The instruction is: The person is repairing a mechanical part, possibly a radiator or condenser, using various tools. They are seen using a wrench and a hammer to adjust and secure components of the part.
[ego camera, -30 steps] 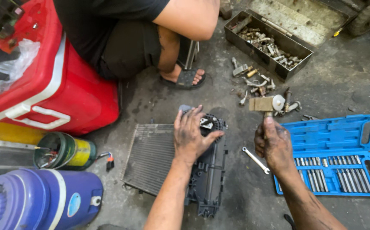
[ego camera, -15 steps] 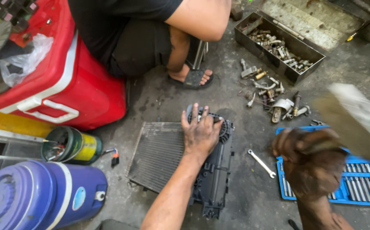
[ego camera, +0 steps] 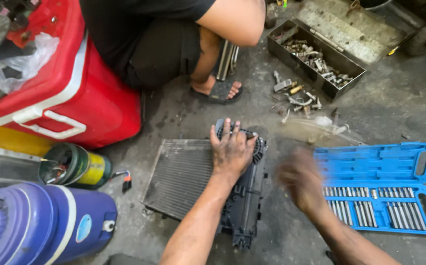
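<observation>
Lying on a stained grey concrete floor (ego camera: 399, 103), a black fan housing (ego camera: 246, 196) is pressed by the left hand (ego camera: 231, 149), fingers spread wide. The right hand (ego camera: 300, 179) is blurred; its grip cannot be told. A blue socket case (ego camera: 377, 169) lies beside it.

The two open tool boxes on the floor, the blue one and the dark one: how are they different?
The blue case is bright plastic, with slim metal bits lined up in neat rows; the dark metal tray is grimy, with loose fittings heaped in it. The blue case lies near the blurred right hand; the dark metal tray sits farther off, beside the seated person's foot. Both lie open on the concrete floor.
</observation>
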The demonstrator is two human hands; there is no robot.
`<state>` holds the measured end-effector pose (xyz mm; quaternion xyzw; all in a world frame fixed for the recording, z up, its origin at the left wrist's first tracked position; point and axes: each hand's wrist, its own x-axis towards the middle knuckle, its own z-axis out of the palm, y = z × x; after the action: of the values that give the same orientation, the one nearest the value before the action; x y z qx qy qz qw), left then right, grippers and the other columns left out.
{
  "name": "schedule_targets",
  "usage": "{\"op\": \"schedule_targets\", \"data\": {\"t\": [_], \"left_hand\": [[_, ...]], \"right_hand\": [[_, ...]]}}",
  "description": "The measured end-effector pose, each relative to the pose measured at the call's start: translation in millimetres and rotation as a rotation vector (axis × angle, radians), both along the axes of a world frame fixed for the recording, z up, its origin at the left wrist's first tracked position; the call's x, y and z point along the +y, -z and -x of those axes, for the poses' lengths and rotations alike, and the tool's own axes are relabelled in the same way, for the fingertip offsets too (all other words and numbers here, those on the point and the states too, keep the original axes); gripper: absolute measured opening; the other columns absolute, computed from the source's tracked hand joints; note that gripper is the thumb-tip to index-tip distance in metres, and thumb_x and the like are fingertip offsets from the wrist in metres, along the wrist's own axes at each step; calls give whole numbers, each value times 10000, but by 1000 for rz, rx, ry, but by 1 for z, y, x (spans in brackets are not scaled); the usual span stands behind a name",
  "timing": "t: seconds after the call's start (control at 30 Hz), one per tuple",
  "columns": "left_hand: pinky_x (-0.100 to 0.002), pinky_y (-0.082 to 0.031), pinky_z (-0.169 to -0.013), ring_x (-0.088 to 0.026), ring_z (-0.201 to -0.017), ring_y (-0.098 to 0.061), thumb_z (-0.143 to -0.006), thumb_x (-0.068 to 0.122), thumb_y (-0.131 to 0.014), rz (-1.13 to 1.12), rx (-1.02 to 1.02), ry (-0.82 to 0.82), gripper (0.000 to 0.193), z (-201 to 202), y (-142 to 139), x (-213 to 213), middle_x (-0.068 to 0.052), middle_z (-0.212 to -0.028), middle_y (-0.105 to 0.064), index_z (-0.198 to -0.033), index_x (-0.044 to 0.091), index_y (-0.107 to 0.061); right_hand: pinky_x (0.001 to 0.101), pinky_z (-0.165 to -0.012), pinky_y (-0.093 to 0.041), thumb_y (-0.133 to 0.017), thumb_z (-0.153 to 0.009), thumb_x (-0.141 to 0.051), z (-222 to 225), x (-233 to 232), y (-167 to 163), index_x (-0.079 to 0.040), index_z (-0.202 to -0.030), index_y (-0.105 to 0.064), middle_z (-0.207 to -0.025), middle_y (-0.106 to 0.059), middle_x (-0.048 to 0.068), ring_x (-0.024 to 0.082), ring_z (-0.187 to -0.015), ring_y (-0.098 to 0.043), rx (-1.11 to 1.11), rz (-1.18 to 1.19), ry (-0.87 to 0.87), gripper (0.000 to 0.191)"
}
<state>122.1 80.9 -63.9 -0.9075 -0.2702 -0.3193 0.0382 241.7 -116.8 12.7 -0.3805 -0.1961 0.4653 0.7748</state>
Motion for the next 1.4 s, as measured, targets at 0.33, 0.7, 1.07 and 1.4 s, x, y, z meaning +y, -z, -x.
{"op": "schedule_targets", "data": {"t": [0.33, 0.7, 1.07, 1.4], "left_hand": [[-713, -275, -1128, -397, -1348, -553, -921, 409, -653, 29, 29, -7, 364, 2, -1, -1, -179, -1266, -718, -927, 58, -752], [-724, -285, -1121, -408, -1322, -576, -936, 406, -645, 32, 19, -2, 372, -1, -5, -3, -185, -1250, -722, -927, 50, -753], [-720, -273, -1128, -405, -1321, -574, -933, 414, -641, 25, 12, -13, 387, -3, -3, -5, -187, -1256, -718, -953, 44, -756], [-667, -261, -1181, -370, -1354, -560, -868, 549, -714, 146, -7, -21, 523, 5, -19, -8, -190, -1307, -692, -961, 34, -733]], "right_hand": [[301, -495, -353, -527, -1101, -331, -8, 14, -14, -150, -844, -534, -673, -462, -5, 130, -559, -405, -598, -412, -2, 314], [428, -575, -359, -484, -1099, -295, -2, 14, -19, -110, -885, -517, -696, -446, 102, 280, -609, -433, -969, -92, 444, 285], [310, -435, -389, -454, -1078, -412, -31, 6, 88, -135, -775, -549, -621, -528, -29, 135, -495, -483, -310, 62, -229, 421], [507, -831, -530, -571, -934, -429, 61, -105, 248, -80, -1148, -626, -1060, -690, 242, 438, -994, -653, -1359, 946, -112, 413]]}}
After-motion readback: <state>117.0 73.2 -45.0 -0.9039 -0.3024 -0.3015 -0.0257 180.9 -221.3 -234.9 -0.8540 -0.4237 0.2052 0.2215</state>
